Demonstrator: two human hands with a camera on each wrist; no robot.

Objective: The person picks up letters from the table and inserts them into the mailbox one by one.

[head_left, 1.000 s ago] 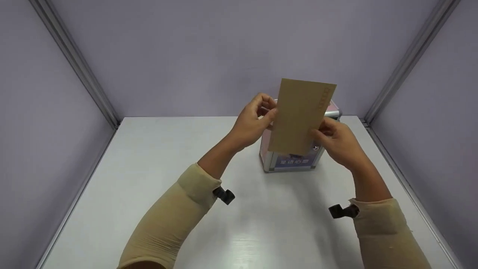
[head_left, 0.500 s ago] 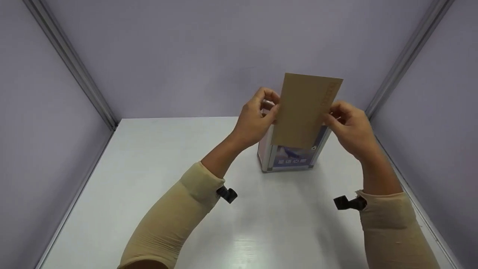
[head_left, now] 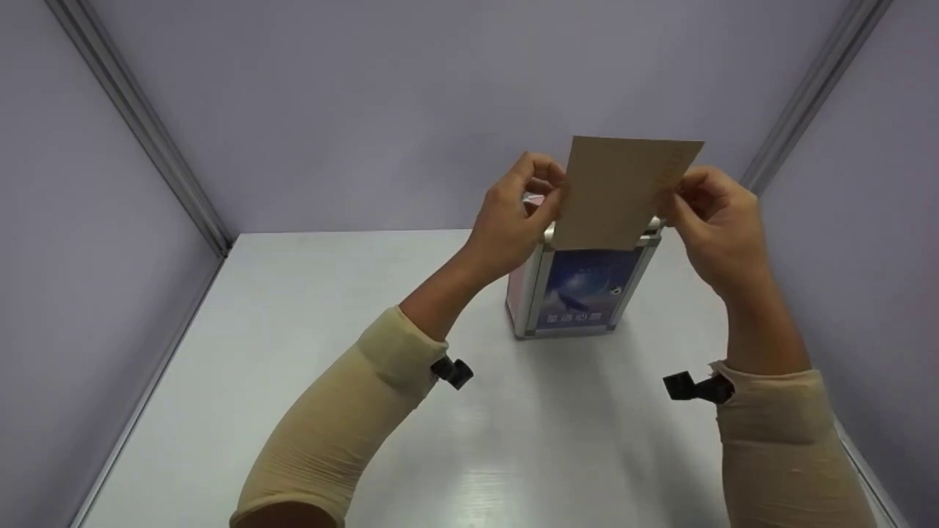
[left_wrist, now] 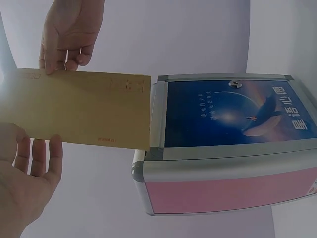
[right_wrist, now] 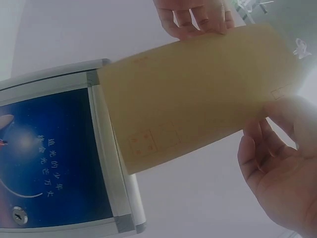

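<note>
Brown envelope [head_left: 623,192] upright above box [head_left: 579,282], pinched between left hand [head_left: 513,220], right hand [head_left: 715,213]

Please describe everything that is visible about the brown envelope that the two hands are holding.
The brown envelope is a plain kraft paper one, flat and uncreased, with small red printed squares near one end. It stands upright on its short edge above the top of the box, its lower end at the box's metal rim. The left hand pinches one long edge and the right hand pinches the other. Whether it has entered a slot cannot be told.
</note>
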